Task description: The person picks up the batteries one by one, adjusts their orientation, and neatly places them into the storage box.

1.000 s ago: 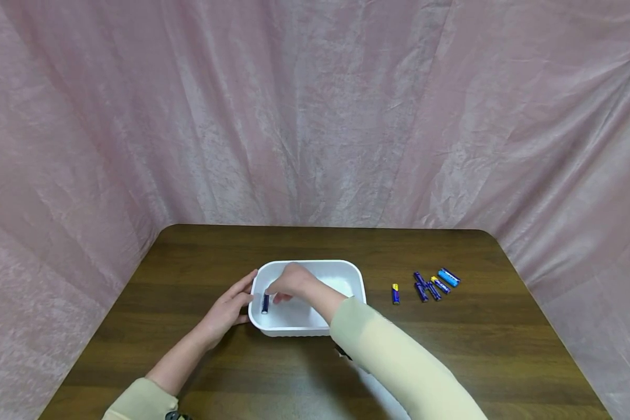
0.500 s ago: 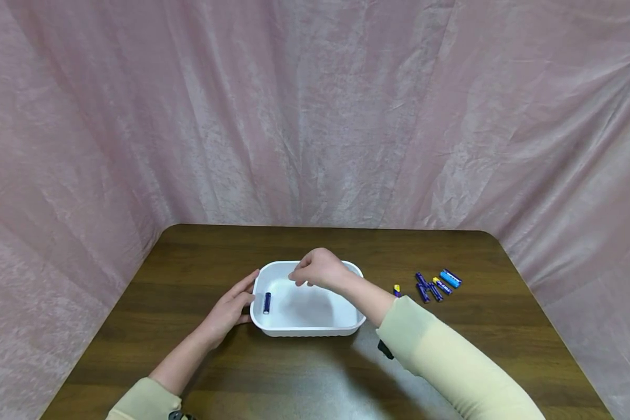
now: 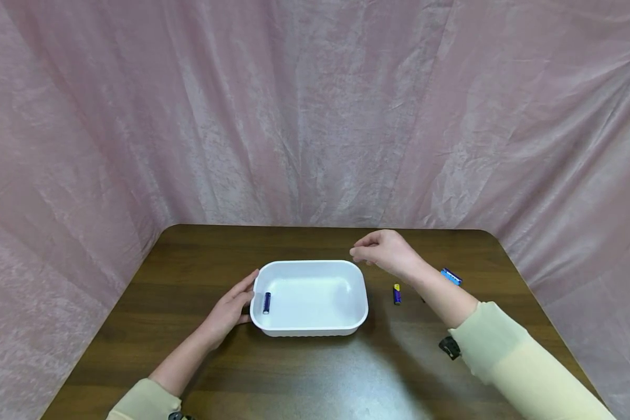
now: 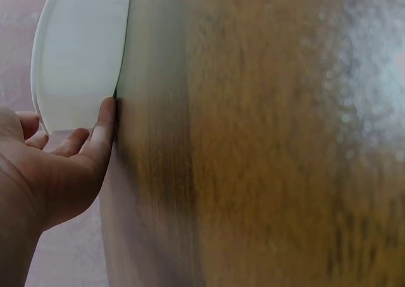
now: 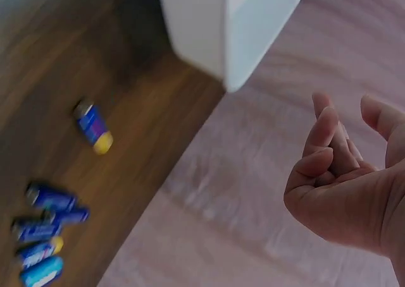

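Hovering by the far right corner of the white tray (image 3: 320, 297), it's the right hand (image 3: 389, 252), its grip apart: fingers loosely bent, thumb standing off from them. Over to the left, the left hand (image 3: 227, 312) rests against the tray's left end, that grip apart too, fingers spread along the wall. Inside the tray, near its left end, one dark blue battery (image 3: 266, 303) lies pointing near to far! To the right of the tray, on the brown worktop (image 3: 304, 373), a yellow-topped battery (image 3: 396, 294) lies alone, yellow end far. Farther right, a cluster of blue batteries (image 5: 54, 198), blurred in the right wrist view, sits close to a light-blue item (image 3: 451, 276). Behind everything hangs a pink curtain (image 3: 315, 116).
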Action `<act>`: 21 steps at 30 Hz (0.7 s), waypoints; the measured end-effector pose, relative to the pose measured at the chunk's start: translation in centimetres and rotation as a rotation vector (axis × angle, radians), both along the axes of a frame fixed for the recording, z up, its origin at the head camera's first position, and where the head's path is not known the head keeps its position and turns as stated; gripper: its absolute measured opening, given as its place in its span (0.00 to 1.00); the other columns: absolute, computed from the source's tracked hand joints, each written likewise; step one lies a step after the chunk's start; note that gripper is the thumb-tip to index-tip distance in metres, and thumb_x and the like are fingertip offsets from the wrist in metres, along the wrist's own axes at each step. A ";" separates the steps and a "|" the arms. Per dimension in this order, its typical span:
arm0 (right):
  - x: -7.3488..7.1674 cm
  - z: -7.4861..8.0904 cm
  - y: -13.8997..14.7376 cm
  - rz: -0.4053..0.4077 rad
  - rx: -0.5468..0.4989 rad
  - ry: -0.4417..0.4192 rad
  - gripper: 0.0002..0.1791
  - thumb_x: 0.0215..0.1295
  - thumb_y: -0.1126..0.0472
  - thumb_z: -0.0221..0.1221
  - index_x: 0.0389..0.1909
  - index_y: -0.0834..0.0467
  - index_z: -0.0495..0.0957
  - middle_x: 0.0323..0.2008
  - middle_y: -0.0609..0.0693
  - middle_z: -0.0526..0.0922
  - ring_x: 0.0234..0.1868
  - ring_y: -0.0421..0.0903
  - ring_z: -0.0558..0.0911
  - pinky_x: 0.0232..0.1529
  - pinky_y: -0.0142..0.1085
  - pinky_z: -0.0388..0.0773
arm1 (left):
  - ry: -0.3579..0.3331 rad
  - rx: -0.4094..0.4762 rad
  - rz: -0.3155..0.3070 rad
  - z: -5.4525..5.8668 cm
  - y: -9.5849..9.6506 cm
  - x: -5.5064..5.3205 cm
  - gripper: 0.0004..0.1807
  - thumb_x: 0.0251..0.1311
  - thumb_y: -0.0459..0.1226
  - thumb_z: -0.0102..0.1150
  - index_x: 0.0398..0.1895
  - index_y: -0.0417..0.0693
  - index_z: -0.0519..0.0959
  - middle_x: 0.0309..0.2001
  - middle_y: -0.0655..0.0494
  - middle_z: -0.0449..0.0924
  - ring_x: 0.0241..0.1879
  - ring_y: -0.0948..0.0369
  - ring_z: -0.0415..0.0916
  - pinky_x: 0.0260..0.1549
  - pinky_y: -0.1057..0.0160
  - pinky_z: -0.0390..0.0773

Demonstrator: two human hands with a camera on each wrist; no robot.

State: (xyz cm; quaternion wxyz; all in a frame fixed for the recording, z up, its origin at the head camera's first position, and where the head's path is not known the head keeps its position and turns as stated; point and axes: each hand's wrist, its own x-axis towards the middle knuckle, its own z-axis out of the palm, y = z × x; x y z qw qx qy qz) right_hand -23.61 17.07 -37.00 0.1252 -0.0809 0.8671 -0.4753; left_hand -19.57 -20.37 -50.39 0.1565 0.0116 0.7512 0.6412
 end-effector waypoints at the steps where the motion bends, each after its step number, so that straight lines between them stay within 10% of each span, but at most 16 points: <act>1: 0.1 0.2 0.8 -0.010 0.003 0.001 0.19 0.69 0.52 0.64 0.52 0.62 0.84 0.40 0.51 0.89 0.44 0.50 0.84 0.51 0.46 0.80 | -0.001 -0.003 -0.002 0.0 0.0 0.0 0.29 0.81 0.42 0.42 0.82 0.64 0.56 0.80 0.49 0.54 0.72 0.47 0.62 0.52 0.52 0.81; 21: 1.6 0.9 10.7 -0.165 0.213 0.081 0.33 0.70 0.38 0.60 0.65 0.58 0.76 0.58 0.60 0.83 0.55 0.59 0.81 0.54 0.54 0.77 | 0.009 -0.019 -0.002 0.0 -0.5 0.3 0.29 0.81 0.44 0.45 0.81 0.66 0.57 0.81 0.51 0.51 0.74 0.48 0.58 0.53 0.50 0.81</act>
